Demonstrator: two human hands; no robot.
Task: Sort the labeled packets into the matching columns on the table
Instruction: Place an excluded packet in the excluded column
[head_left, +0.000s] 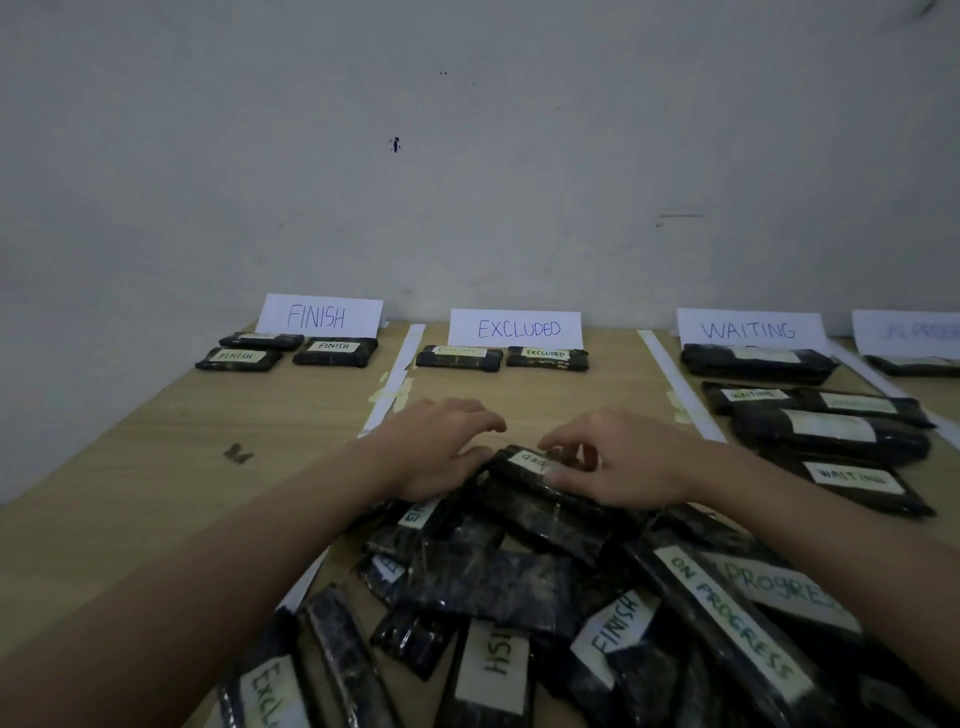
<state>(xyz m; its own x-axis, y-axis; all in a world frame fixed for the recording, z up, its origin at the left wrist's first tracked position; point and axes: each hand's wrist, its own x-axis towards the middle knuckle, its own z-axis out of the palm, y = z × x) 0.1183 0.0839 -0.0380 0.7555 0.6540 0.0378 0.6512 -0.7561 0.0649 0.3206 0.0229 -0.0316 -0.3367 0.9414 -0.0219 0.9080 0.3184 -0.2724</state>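
Packets wrapped in black plastic lie heaped at the near edge of the desk (156, 467), and on my feed both hands are at the far end of that heap (545, 597). The top packet (540, 483) there carries a white label whose visible letters end in "ED". My left hand (441, 441) rests against its left end, thumb touching the wrapper and fingers loosely curved above the desk, so I read it as relaxed rather than gripping. My right hand (618, 457) has its fingertips curled down onto the packet's far edge beside the label, pinching it.

Across the back of the desk stand paper signs. The FINISH sign (319, 316) has three packets in front of it, the EXCLUDED sign (514, 328) has two side by side, and the WAITING sign (750, 330) heads a column of several larger packets running toward me. A fourth sign (914, 332) at the far right is blurred; I cannot read it fully. White paper strips (395, 379) taped to the desk divide the columns.

Among the heap I can read labels saying ON PROGRESS (727, 613), FINISH (615, 623) and part of EXCLUDED (270, 696).
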